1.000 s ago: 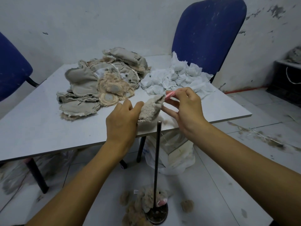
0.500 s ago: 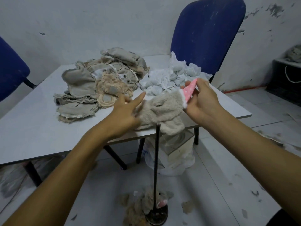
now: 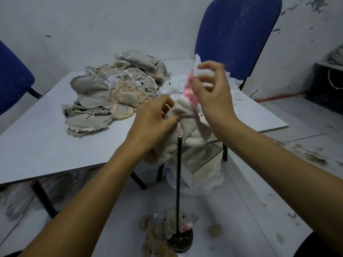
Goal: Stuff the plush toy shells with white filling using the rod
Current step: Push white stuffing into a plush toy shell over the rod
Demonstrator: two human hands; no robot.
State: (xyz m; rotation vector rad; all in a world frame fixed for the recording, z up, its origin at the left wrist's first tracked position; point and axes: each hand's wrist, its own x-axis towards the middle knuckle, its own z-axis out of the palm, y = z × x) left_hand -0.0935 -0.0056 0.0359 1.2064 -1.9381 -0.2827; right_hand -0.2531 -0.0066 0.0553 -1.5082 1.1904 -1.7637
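Scuffed white walls and two blue chairs (image 3: 235,32) framed a grey counter (image 3: 40,138). On it lay a heap of flat, unstuffed shells (image 3: 111,89) and, behind the hands, a pile of white filling (image 3: 176,84). A steel rod (image 3: 179,182) stood upright from a round base on the floor, with a plush toy (image 3: 174,225) and loose tufts lying around its foot.

One shell (image 3: 185,127) was held in the air at the counter's near edge, just above the rod's tip. The left hand (image 3: 154,123) gripped its furry body, fingers curled into the fabric. The right hand (image 3: 211,93) pinched the pink part (image 3: 190,91) of the shell between thumb and fingers, and appeared to hold something white as well; motion blur prevented confirmation.

Assessment: the step in hand was preparing this shell, most likely opening or turning it, ahead of filling. No filling was seen entering it, and the rod was not touching it.

The next move would call for finding the shell's opening, which was not visible, and holding it wide with one hand. Filling would then need feeding in and the shell lowering squarely over the rod tip, without snagging the seams.
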